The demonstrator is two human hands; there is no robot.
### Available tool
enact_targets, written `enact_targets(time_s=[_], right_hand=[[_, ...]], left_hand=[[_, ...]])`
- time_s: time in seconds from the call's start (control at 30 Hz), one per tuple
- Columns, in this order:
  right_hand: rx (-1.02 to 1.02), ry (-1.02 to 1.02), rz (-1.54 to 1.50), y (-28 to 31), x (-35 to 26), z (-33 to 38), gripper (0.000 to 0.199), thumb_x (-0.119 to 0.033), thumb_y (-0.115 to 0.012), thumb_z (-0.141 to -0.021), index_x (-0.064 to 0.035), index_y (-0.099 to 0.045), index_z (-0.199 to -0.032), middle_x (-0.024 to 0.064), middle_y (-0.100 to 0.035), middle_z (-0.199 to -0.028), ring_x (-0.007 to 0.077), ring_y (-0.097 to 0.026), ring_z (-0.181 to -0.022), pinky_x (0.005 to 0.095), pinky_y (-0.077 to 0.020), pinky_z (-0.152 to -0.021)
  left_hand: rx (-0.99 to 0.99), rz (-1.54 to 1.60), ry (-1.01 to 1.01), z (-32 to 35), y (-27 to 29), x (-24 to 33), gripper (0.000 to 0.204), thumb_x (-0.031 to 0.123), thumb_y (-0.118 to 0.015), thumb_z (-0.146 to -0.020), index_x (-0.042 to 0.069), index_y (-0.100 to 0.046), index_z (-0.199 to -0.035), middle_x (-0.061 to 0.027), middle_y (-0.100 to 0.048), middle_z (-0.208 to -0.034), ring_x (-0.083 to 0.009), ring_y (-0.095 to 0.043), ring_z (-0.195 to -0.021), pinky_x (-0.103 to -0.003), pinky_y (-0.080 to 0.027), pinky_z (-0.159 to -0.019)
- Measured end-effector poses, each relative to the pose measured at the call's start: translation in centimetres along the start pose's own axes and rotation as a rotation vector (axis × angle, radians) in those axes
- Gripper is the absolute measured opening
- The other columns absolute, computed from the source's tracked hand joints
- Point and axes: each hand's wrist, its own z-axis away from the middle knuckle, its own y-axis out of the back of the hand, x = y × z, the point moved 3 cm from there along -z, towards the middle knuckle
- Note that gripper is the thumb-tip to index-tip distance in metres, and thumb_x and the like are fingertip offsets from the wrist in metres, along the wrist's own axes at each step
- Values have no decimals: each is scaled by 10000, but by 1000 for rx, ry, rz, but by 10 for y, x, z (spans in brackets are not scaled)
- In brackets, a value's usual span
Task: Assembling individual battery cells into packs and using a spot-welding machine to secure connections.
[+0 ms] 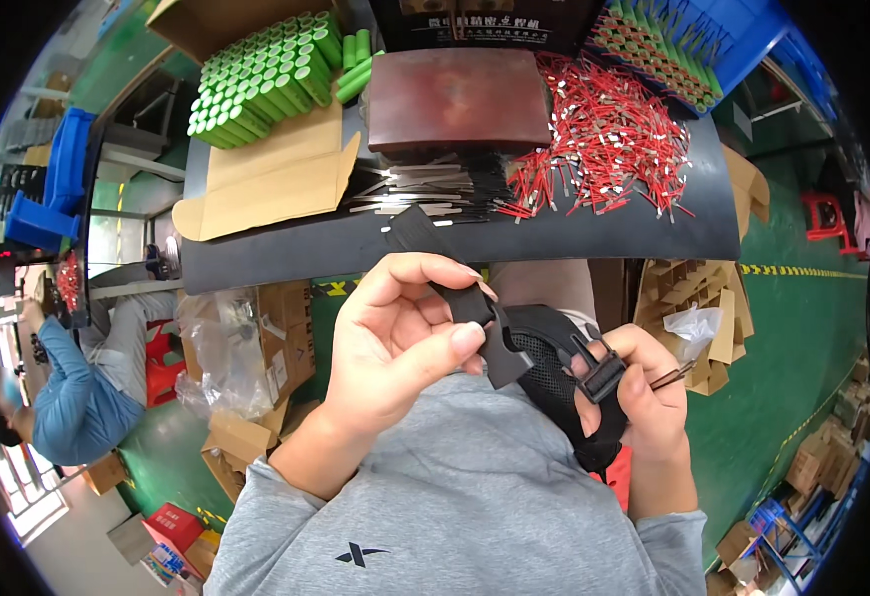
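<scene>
My left hand [380, 343] pinches the socket half of a black plastic side-release buckle [505, 356] between thumb and fingers. A black webbing strap [415, 230] runs up from it past my fingertips. In my right hand [652, 392] is the pronged half of the buckle [600, 373], prongs pointing up and left. The two halves are apart, a short gap between them. Behind them lies a black mesh padded belt [546, 343] across my lap, partly hidden by my right hand. Thin dark ends stick out beside my right fingers.
On the dark table [554, 238] ahead are green battery cells [261, 84], a cardboard flap [266, 189], metal strips [425, 189], a reddish-brown block [455, 99] and a heap of red wires [604, 139]. Cartons [693, 318] flank me. A person in blue [87, 387] sits left.
</scene>
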Motion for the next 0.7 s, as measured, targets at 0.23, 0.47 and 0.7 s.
enact_targets(time_s=[0.23,0.47,0.7], right_hand=[[-214,102,326,-13,-9,5,308,-158,-807,-932,69,-657,-1076,157,-695,-989,253,-733,-839,309,-584,-748],[-12,275,750,-35,-8,-5,319,-100,-904,-807,3,-674,-1003,67,-726,-900,47,-503,-602,212,-408,-572],[-127,229,693,-23,-18,-7,341,-131,-945,-760,-2,-744,-1004,34,-706,-827,46,-478,-571,235,-346,-521]], left_hand=[[-57,-198,151,3,-14,-15,356,54,-611,-1032,-50,-545,-1366,-210,-627,-1334,-164,-676,-978,-318,-596,-840],[-246,-42,89,14,-23,-19,686,288,-680,-1025,-63,-397,-1542,-280,-536,-1478,-256,-595,-1286,-391,-474,-1080],[-119,-203,121,24,-11,-27,447,-7,-614,-1018,-51,-518,-1453,-253,-654,-1357,-279,-674,-1219,-382,-546,-1057]])
